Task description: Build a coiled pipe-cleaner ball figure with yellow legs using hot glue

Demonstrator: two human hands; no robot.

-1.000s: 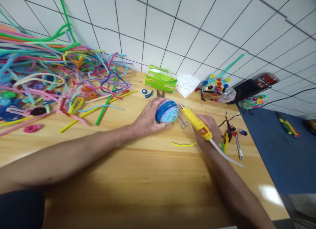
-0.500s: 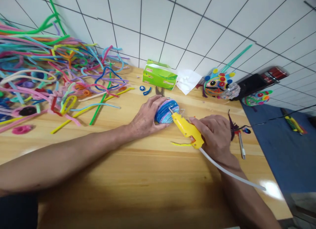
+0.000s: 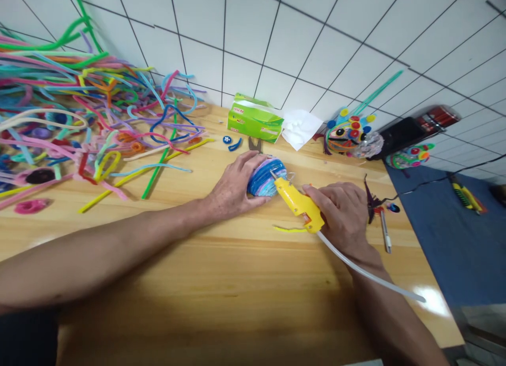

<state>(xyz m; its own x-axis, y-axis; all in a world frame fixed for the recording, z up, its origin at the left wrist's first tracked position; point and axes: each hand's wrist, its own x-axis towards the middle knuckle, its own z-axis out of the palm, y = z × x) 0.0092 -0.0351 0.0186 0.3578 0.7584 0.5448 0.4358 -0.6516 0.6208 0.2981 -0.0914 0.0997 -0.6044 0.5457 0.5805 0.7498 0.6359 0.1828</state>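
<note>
My left hand [image 3: 237, 184] curls around the left side of a rounded craft piece [image 3: 268, 175], striped in blue, purple and light blue like wound pipe cleaners. Wrapped round the handle of a yellow hot glue gun [image 3: 299, 204] is my right hand [image 3: 343, 213]. The gun's metal nozzle points at the top of the striped piece; whether it touches is hard to tell. From the gun's back end a long white glue stick [image 3: 367, 274] runs out over my right forearm. A short yellow strip [image 3: 289, 229] lies on the table beside the gun.
Many pipe cleaners [image 3: 106, 113] are heaped at left. By the tiled wall are a green tissue pack [image 3: 255, 118], a white tissue [image 3: 301, 129], pliers [image 3: 255, 145] and a decorated craft figure [image 3: 348, 134]. A pen [image 3: 386, 231] lies at right, near a black cord [image 3: 419, 187].
Almost nothing differs. The whole view has shifted slightly, while both hands, the glue gun and the striped piece keep their positions relative to each other.
</note>
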